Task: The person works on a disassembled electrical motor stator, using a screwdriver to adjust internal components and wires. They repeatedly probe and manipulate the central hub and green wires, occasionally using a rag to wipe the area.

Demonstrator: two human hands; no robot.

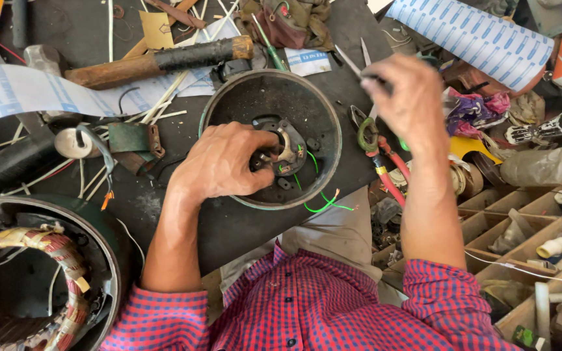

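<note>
A round dark metal end cover lies on the black work surface, with a small metal switch part at its centre and green wires trailing out over its near rim. My left hand rests inside the cover, fingers gripping the central part. My right hand is raised to the right of the cover, pinching a thin metal tool with its tip pointing up and left.
A motor stator with copper windings sits at the lower left. A wooden-handled hammer, paper rolls, red-handled pliers, scraps and wire offcuts surround the cover. Wooden compartments with small parts stand at right.
</note>
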